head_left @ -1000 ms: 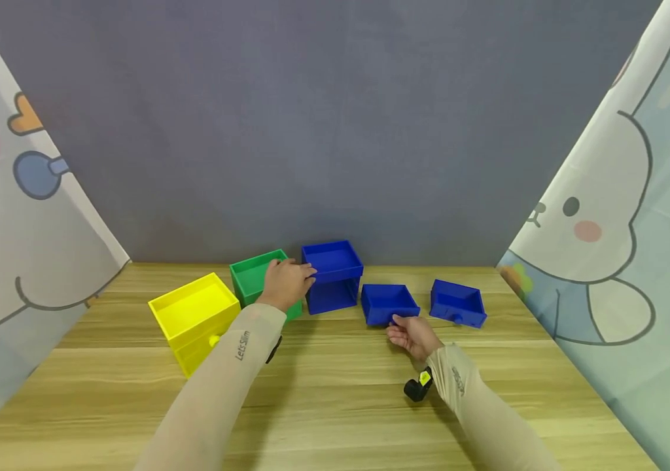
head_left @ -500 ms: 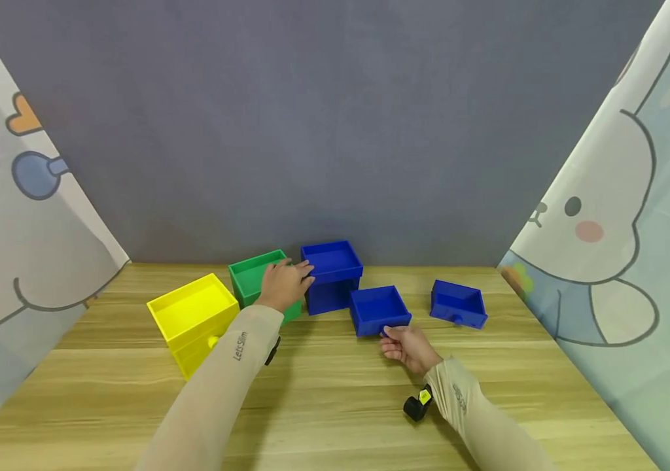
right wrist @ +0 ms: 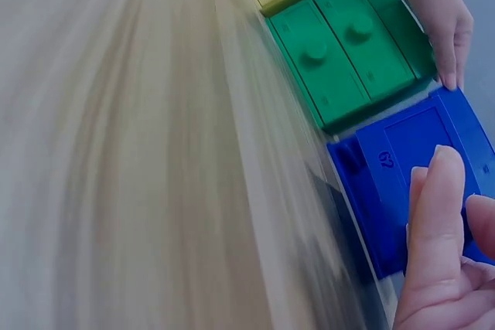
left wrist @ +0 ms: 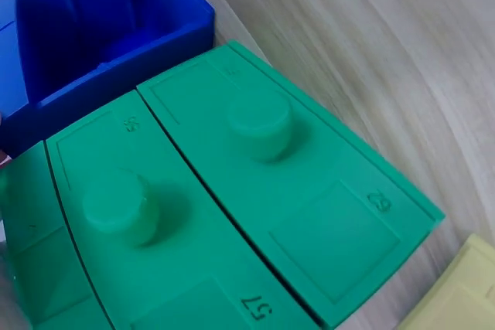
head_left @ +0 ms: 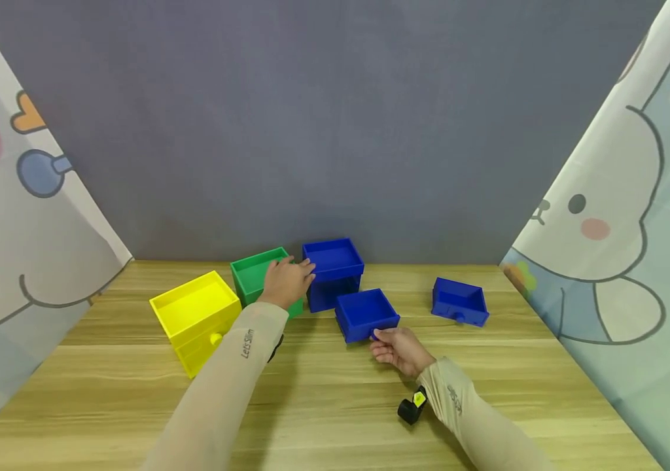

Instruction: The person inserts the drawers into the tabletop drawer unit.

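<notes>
Blue drawer [head_left: 366, 309] is being pinched in front by the right hand [head_left: 401, 351]; left hand [head_left: 284, 283], fingers extended, is apparently steadying the blue cabinet [head_left: 335, 258] near the table's [head_left: 323, 405] far edge.

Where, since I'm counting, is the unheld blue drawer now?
In the head view, the unheld blue drawer is on the table, toward its right edge, right of the held drawer.

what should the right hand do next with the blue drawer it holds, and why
Probably shift the held blue drawer left, square to the blue cabinet: the right hand holds it by its front, and it sits off to the right of the cabinet's open front.
</notes>
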`<state>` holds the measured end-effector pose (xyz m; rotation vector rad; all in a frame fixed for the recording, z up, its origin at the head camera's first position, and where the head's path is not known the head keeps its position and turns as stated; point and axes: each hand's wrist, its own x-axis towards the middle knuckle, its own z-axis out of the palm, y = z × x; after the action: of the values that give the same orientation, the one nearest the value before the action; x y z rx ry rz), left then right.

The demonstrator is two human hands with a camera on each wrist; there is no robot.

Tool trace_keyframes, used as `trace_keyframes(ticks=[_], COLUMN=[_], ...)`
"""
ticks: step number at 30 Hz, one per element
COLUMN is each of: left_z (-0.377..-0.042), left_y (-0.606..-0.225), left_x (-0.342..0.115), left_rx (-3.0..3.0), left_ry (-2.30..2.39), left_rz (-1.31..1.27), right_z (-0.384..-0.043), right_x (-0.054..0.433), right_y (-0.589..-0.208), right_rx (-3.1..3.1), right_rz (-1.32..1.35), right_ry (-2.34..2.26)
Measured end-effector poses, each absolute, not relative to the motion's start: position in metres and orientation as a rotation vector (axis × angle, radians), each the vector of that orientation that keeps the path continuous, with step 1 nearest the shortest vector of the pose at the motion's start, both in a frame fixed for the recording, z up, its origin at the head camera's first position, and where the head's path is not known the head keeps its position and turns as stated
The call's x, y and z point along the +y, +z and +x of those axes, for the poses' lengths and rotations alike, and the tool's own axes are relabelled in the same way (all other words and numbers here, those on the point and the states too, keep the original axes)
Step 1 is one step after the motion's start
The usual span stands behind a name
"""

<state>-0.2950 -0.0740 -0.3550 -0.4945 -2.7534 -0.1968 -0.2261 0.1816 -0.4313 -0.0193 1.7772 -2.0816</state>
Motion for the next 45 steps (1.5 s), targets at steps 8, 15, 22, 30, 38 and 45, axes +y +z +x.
trace_keyframes(ticks=[8, 15, 22, 30, 38, 45], left_z=[-0.295, -0.296, -0.297, -0.294, -0.293, -0.294], left_y=[-0.356, -0.355, -0.354, -0.346, -0.343, -0.345], left_x=[-0.076, -0.077, -0.076, -0.074, -0.071, -0.074], left_rx=[-2.736, -2.741, -2.799, -2.876, -2.910, -2.897], left_ry=[-0.182, -0.184, -0.207, -0.201, -0.224, -0.232], left_rz=[-0.512, -0.508, -0.496, -0.474, -0.449, -0.452], right_z=[-0.228, -0.231, -0.235, -0.242, -0.242, -0.241], right_x=[0.157, 0.145, 0.138, 0.129, 0.128, 0.128], right_y=[-0.432, -0.431, -0.431, -0.430, -0.428, -0.427], right_rx=[1.763, 1.757, 1.742, 1.755, 1.758, 1.767], right_rz=[-0.020, 0.021, 0.043, 0.112, 0.109, 0.089], right_ry=[-2.068, -2.100, -2.116, -2.130, -2.112, -2.088])
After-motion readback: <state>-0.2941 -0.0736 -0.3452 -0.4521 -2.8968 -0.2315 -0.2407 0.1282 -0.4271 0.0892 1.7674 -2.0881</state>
